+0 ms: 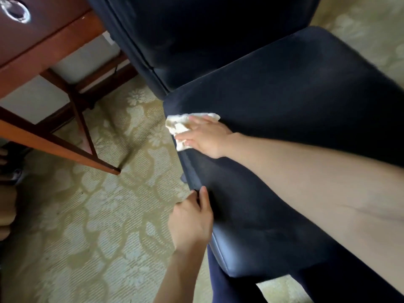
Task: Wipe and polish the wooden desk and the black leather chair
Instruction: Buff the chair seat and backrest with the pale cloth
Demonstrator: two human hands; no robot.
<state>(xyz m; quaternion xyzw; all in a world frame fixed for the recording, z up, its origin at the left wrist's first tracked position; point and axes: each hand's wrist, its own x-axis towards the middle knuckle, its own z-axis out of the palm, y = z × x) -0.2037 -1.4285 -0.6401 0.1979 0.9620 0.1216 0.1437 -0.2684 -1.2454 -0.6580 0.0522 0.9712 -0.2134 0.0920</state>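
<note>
My right hand (pixel 205 136) lies flat, fingers straight, pressing a crumpled white cloth (pixel 179 125) onto the black leather chair (pixel 284 95) seat's left edge. My left hand (pixel 192 217) grips that edge nearer me. The reddish wooden table (pixel 43 51) stands near.

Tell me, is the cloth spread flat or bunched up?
Bunched: the white cloth lies crumpled under the right hand at the chair seat edge.
</note>
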